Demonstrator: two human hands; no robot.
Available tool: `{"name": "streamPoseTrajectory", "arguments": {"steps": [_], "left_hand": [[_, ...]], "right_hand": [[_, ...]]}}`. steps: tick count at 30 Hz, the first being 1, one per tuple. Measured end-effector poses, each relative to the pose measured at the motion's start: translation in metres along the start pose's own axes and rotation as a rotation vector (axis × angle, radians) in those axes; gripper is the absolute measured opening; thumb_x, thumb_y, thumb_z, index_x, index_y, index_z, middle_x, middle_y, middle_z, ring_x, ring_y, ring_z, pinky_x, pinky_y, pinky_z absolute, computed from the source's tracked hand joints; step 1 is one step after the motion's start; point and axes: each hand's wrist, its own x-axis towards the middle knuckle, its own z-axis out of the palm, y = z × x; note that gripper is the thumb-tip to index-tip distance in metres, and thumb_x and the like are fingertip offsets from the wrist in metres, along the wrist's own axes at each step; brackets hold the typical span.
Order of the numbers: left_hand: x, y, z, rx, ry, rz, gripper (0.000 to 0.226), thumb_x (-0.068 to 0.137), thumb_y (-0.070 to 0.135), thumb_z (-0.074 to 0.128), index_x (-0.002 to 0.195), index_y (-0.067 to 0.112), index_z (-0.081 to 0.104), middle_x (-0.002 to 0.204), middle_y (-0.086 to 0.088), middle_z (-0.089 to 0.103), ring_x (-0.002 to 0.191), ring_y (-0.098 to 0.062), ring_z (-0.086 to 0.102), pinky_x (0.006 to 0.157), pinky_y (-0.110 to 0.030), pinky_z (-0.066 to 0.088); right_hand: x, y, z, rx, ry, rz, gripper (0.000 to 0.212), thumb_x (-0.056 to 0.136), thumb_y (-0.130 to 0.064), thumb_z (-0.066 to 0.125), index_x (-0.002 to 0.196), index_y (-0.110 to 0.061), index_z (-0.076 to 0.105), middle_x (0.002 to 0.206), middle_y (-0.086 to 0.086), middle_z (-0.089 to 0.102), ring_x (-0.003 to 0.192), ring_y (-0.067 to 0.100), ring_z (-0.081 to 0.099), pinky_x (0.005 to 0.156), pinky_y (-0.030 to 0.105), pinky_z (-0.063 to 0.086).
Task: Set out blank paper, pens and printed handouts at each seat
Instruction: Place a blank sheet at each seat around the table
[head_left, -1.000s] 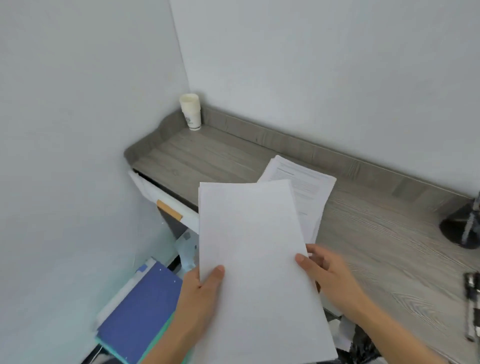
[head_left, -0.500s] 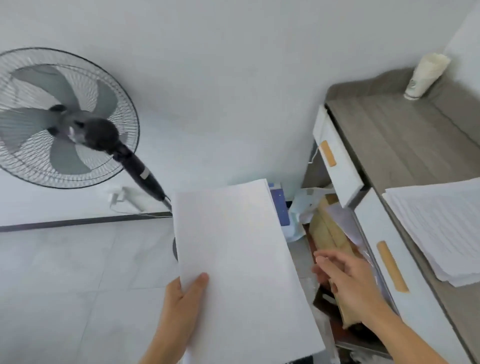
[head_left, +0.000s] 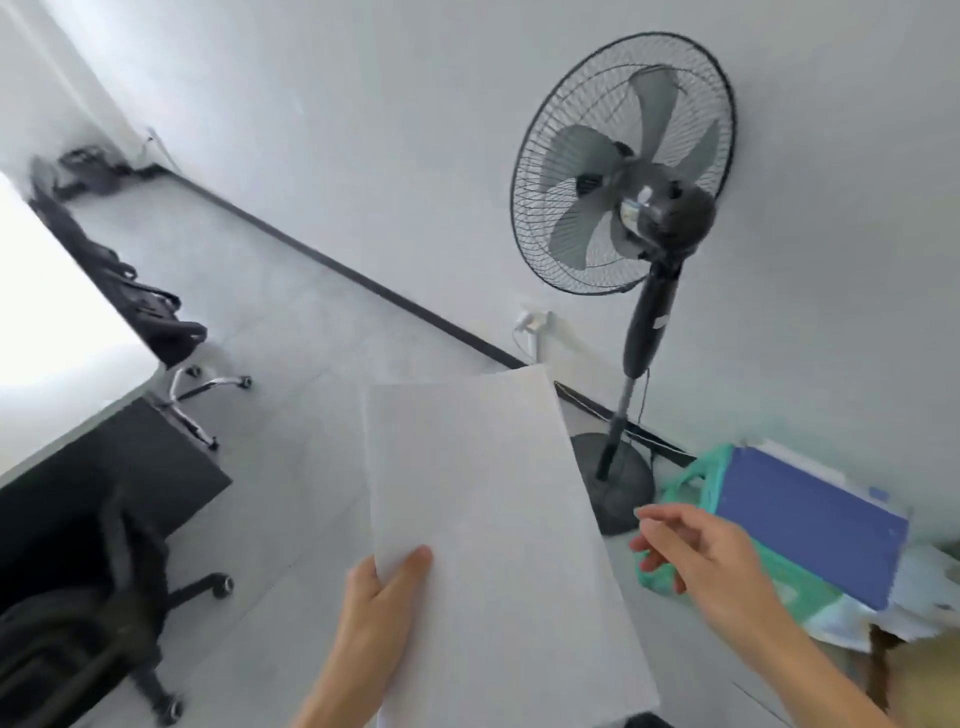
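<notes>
A stack of blank paper (head_left: 498, 540) is held up over the floor by the left hand (head_left: 376, 608), which pinches its lower left edge with the thumb laid on top; the other fingers are hidden beneath the sheets. The right hand (head_left: 701, 556) is seen just beside the paper's right edge, apart from it, with its fingers loosely spread and nothing held. Behind stands a fan (head_left: 623, 171) against the wall. A blue folder (head_left: 800, 525) lies to the right, and office chairs (head_left: 88, 618) stand at a table (head_left: 62, 332) on the left.
</notes>
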Motion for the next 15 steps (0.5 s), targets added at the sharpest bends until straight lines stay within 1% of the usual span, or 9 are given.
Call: {"name": "streamPoseTrajectory", "arguments": {"steps": [2, 5, 8, 9, 11, 13, 15], "left_hand": [[0.009, -0.001, -0.028, -0.053, 0.087, -0.01, 0.019, 0.092, 0.008, 0.058, 0.079, 0.005, 0.071, 0.075, -0.009, 0.076, 0.059, -0.013, 0.071, 0.05, -0.025, 0.055], [0.023, -0.003, -0.063, -0.154, 0.204, -0.055, 0.018, 0.092, 0.009, 0.058, 0.082, 0.005, 0.072, 0.079, -0.012, 0.077, 0.07, -0.025, 0.074, 0.063, -0.034, 0.057], [0.042, -0.002, -0.09, -0.223, 0.318, -0.098, 0.016, 0.092, 0.01, 0.059, 0.087, 0.003, 0.072, 0.078, -0.011, 0.077, 0.077, -0.03, 0.073, 0.07, -0.04, 0.058], [0.05, 0.001, -0.099, -0.241, 0.347, -0.101, 0.016, 0.093, 0.01, 0.058, 0.087, 0.003, 0.072, 0.077, -0.01, 0.077, 0.077, -0.031, 0.073, 0.07, -0.04, 0.057], [0.071, 0.006, -0.113, -0.263, 0.421, -0.103, 0.016, 0.092, 0.009, 0.059, 0.083, 0.004, 0.072, 0.072, -0.006, 0.077, 0.071, -0.025, 0.073, 0.063, -0.035, 0.055], [0.093, 0.014, -0.127, -0.298, 0.511, -0.126, 0.014, 0.091, 0.009, 0.06, 0.083, 0.005, 0.071, 0.067, -0.001, 0.076, 0.063, -0.018, 0.072, 0.058, -0.031, 0.052], [0.115, 0.026, -0.14, -0.335, 0.579, -0.148, 0.011, 0.089, 0.015, 0.065, 0.088, 0.005, 0.072, 0.069, -0.002, 0.076, 0.069, -0.023, 0.072, 0.063, -0.033, 0.052]], "right_hand": [[0.019, -0.019, 0.033, -0.032, -0.092, -0.028, 0.01, 0.091, -0.008, 0.062, 0.093, -0.015, 0.069, 0.075, 0.006, 0.075, 0.06, 0.013, 0.067, 0.049, 0.026, 0.041], [0.05, -0.041, 0.076, -0.073, -0.229, -0.045, 0.011, 0.091, -0.009, 0.063, 0.092, -0.017, 0.07, 0.076, 0.006, 0.076, 0.065, 0.019, 0.068, 0.053, 0.03, 0.041], [0.089, -0.055, 0.117, -0.117, -0.341, -0.036, 0.01, 0.09, -0.011, 0.064, 0.092, -0.018, 0.071, 0.077, 0.007, 0.076, 0.064, 0.016, 0.068, 0.055, 0.029, 0.042], [0.105, -0.06, 0.131, -0.128, -0.373, -0.04, 0.009, 0.09, -0.012, 0.064, 0.092, -0.018, 0.071, 0.077, 0.008, 0.076, 0.064, 0.016, 0.068, 0.053, 0.027, 0.042], [0.14, -0.072, 0.16, -0.15, -0.428, -0.069, 0.01, 0.09, -0.01, 0.064, 0.092, -0.017, 0.071, 0.078, 0.009, 0.075, 0.066, 0.02, 0.068, 0.049, 0.024, 0.042], [0.175, -0.088, 0.193, -0.183, -0.488, -0.1, 0.01, 0.091, -0.011, 0.064, 0.092, -0.018, 0.071, 0.077, 0.006, 0.075, 0.067, 0.02, 0.069, 0.05, 0.027, 0.043], [0.207, -0.11, 0.227, -0.209, -0.56, -0.129, 0.009, 0.092, -0.012, 0.063, 0.094, -0.017, 0.07, 0.077, 0.004, 0.076, 0.066, 0.016, 0.07, 0.053, 0.029, 0.045]]}}
